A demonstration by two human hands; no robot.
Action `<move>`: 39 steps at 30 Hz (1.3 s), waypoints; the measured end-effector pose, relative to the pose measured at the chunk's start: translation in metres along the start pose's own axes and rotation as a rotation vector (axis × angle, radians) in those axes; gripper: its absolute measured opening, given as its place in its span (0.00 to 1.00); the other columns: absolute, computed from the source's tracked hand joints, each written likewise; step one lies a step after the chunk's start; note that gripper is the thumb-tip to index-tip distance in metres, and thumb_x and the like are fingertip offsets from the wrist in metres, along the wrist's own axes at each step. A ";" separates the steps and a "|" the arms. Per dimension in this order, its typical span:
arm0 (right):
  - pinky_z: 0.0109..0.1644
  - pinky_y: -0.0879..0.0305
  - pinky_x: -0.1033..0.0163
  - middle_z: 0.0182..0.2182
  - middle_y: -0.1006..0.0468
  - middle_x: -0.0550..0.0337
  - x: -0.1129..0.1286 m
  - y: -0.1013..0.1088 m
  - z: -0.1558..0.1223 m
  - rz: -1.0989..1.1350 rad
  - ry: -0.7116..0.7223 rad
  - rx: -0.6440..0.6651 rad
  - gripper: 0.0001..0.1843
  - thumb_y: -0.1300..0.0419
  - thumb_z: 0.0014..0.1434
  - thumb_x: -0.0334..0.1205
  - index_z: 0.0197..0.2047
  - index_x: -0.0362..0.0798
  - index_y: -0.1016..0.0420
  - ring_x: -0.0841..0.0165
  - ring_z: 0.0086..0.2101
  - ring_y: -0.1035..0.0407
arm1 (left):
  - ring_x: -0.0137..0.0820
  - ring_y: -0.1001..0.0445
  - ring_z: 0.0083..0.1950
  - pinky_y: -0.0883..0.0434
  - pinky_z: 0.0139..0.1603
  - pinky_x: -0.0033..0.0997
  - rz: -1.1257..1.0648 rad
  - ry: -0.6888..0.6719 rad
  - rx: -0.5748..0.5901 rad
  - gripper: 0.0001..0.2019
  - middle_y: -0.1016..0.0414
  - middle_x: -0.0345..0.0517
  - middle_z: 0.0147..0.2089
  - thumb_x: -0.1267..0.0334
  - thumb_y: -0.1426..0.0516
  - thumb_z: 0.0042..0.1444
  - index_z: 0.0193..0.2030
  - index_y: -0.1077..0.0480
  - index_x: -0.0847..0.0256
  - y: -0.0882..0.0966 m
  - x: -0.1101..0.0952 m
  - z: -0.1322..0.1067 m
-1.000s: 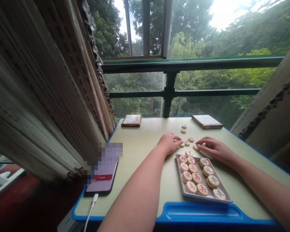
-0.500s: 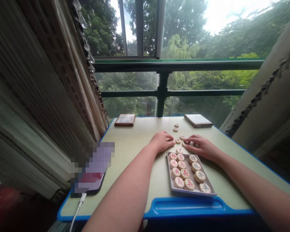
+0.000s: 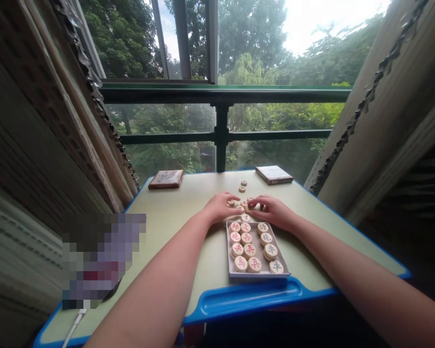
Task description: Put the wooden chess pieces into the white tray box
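Observation:
Wooden Chinese chess pieces (image 3: 245,218) lie in a loose cluster beyond a shallow box (image 3: 257,274). My left hand (image 3: 219,208) curves around the cluster's left side, thumb and index finger apart, with a piece (image 3: 231,203) lying between them. From the right, my right hand (image 3: 271,211) reaches in with its fingers bent and spread, the tips touching pieces at the cluster's edge. Its fingers partly cover those pieces. Inside the box, red-marked pieces (image 3: 246,238) form two columns on the left and dark-marked pieces (image 3: 270,250) one column on the right, some stacked.
Two small pieces (image 3: 242,186) lie farther back. A brown-edged flat case (image 3: 166,179) is at the back left, a pale flat case (image 3: 274,174) at the back right. A blurred-out phone (image 3: 108,261) with a white cable (image 3: 74,325) lies left. Blue trim (image 3: 250,298) edges the table.
The view has shifted right, so everything appears farther left. My hands stay around the cluster, and the pieces between them now lie closer together.

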State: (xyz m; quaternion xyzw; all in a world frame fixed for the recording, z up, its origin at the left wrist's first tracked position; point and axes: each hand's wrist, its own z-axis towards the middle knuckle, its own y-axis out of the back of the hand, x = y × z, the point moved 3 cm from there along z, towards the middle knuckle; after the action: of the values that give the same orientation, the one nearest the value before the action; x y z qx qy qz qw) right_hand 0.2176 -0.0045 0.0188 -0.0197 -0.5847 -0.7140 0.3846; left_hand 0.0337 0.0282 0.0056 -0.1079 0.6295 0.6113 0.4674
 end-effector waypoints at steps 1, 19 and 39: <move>0.35 0.34 0.64 0.35 0.24 0.55 0.001 0.001 0.000 -0.004 -0.001 0.002 0.15 0.41 0.52 0.46 0.40 0.47 0.23 0.70 0.30 0.32 | 0.38 0.29 0.48 0.32 0.51 0.32 -0.013 0.004 0.000 0.24 0.30 0.51 0.50 0.51 0.36 0.40 0.45 0.25 0.59 0.000 0.000 0.000; 0.38 0.35 0.63 0.35 0.24 0.54 0.006 0.005 0.000 -0.003 -0.026 0.001 0.14 0.39 0.52 0.44 0.39 0.46 0.23 0.68 0.33 0.31 | 0.41 0.33 0.53 0.36 0.57 0.36 0.035 0.005 0.059 0.22 0.32 0.50 0.53 0.55 0.38 0.43 0.47 0.26 0.57 0.002 -0.006 -0.002; 0.59 0.46 0.50 0.53 0.28 0.57 -0.001 0.003 -0.001 -0.098 0.048 0.062 0.18 0.48 0.60 0.43 0.50 0.52 0.26 0.60 0.53 0.39 | 0.33 0.28 0.35 0.32 0.38 0.30 -0.195 0.211 -0.040 0.20 0.24 0.49 0.36 0.72 0.45 0.42 0.45 0.26 0.66 0.008 -0.001 -0.004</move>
State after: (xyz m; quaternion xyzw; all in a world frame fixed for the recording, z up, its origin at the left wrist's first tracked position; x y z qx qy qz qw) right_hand 0.2206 -0.0047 0.0210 0.0378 -0.5974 -0.7138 0.3636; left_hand 0.0264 0.0259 0.0107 -0.2415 0.6493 0.5606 0.4536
